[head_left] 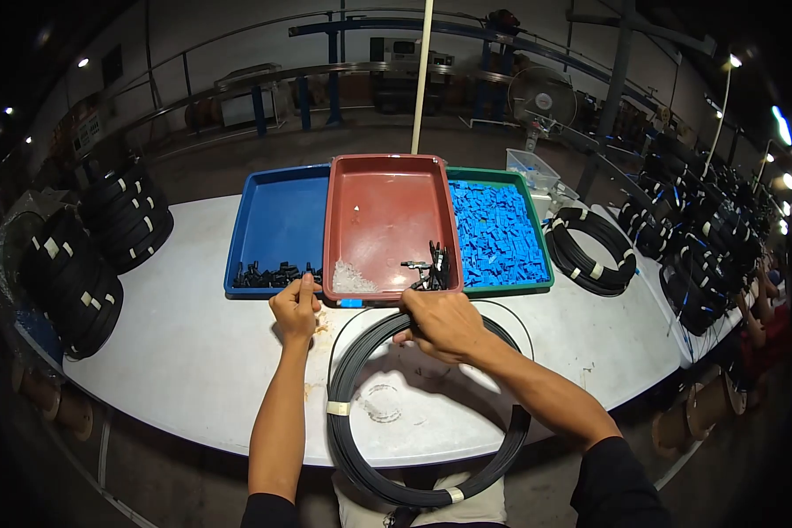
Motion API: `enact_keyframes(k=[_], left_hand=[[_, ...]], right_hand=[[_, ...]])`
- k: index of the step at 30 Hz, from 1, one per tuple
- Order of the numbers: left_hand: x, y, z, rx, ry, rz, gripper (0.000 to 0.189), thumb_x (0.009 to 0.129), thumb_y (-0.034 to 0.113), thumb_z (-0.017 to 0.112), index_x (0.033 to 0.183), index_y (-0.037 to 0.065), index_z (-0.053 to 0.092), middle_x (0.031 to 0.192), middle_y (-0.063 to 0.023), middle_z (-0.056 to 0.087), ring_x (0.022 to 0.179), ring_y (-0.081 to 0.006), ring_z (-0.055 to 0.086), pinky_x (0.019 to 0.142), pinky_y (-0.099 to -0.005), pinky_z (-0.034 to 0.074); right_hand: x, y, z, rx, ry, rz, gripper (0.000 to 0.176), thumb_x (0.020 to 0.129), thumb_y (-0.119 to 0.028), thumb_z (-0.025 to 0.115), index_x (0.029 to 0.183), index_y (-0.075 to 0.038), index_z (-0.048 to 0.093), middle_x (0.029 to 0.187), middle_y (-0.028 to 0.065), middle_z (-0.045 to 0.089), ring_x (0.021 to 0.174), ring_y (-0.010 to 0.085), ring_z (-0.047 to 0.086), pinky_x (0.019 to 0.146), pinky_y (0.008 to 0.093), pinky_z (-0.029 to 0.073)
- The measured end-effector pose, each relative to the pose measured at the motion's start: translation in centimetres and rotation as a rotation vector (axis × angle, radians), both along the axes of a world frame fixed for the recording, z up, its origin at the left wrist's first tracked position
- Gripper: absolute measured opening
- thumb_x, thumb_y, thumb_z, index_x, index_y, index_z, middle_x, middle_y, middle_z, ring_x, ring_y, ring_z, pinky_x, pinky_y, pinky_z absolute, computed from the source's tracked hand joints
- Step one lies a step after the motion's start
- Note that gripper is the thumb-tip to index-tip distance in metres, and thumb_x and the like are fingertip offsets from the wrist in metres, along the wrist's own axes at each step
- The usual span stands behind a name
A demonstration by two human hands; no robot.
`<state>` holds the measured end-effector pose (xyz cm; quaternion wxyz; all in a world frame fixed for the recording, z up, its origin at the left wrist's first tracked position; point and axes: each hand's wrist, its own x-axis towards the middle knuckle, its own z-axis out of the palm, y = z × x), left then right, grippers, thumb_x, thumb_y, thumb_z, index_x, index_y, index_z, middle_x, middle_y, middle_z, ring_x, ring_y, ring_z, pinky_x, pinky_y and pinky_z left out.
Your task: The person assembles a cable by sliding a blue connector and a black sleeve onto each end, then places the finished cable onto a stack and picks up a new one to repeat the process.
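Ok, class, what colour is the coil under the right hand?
The coil is dark grey to black with pale bands, seen in the head view.

a white table (pixel 167 308) stands on dark floor (pixel 204 167) before a grey wall (pixel 273 42), small lamps (pixel 788 181) glowing.

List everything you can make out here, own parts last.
Table: one, white, centre
Trays: three; blue, red, green; on table
Black pieces: many, black, blue and red trays
Clear bits: one pile, whitish, red tray
Blue pieces: many, blue, green tray
Banded coil: one, black, table's front edge
Coil stacks: several, black, both sides
Clear bin: one, translucent, behind green tray
Fan: one, grey, background
Pole: one, cream, behind red tray
Spools: several, brown, below table
Sleeves: two, black, bottom
Left grip: one, bare, blue tray's front
Right grip: one, bare, banded coil's top
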<state>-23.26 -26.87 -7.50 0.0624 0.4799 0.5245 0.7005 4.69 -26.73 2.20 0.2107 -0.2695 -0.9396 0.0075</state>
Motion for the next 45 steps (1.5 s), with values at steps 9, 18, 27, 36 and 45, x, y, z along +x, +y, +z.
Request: enact_keyframes(k=[9,18,27,36,45], left_hand=[[2.9,-0.9,1.3,-0.046,0.149,-0.126,0.048,0.101,0.034,0.061,0.068,0.0,0.071,0.046,-0.0028,0.053,0.04,-0.0098,0.052,0.041,-0.0279,0.037],[8.8,-1.3,0.4,-0.273,0.088,-0.877,0.067,0.089,0.033,0.08,0.141,0.001,0.054,0.115,-0.0138,0.068,0.102,-0.0184,0.066,0.087,-0.0318,0.055],[10.8,-2.1,1.4,-0.289,0.061,-0.842,0.1,0.069,0.024,0.09,0.151,0.006,0.035,0.139,-0.0173,0.048,0.126,-0.0266,0.051,0.104,-0.0409,0.044],[11.8,-4.1,3.1,-0.369,-0.234,-0.762,0.093,0.068,-0.011,0.075,0.151,0.0,0.031,0.152,-0.0233,0.043,0.134,-0.0277,0.051,0.105,-0.0372,0.05],[11.1,-6.9,5.7,-0.47,-0.078,-0.697,0.074,0.072,-0.017,0.072,0.142,-0.006,0.05,0.122,-0.016,0.068,0.11,-0.0205,0.069,0.097,-0.0296,0.053]], right_hand=[[2.0,0.5,2.9,-0.095,0.676,0.076,0.032,0.084,-0.018,0.074,0.104,-0.002,0.055,0.083,0.0173,0.066,0.074,0.0402,0.064,0.07,0.0445,0.049],[0.0,1.9,0.1,-0.395,1.385,0.361,0.029,0.093,-0.019,0.069,0.11,-0.002,0.053,0.099,0.0116,0.064,0.085,0.0202,0.065,0.079,0.033,0.053],[-0.4,0.9,-0.7,-0.437,1.507,0.667,0.044,0.094,-0.032,0.073,0.118,-0.005,0.049,0.109,0.0136,0.061,0.103,0.0233,0.062,0.091,0.0349,0.05],[6.4,2.6,-6.4,-0.595,1.467,0.298,0.062,0.089,-0.05,0.065,0.129,-0.006,0.046,0.127,0.0188,0.063,0.119,0.0257,0.064,0.109,0.0422,0.051],[7.4,2.1,-10.3,-0.841,1.433,0.242,0.055,0.096,-0.034,0.066,0.137,-0.005,0.044,0.117,0.0099,0.066,0.111,0.0214,0.067,0.105,0.0385,0.053]])
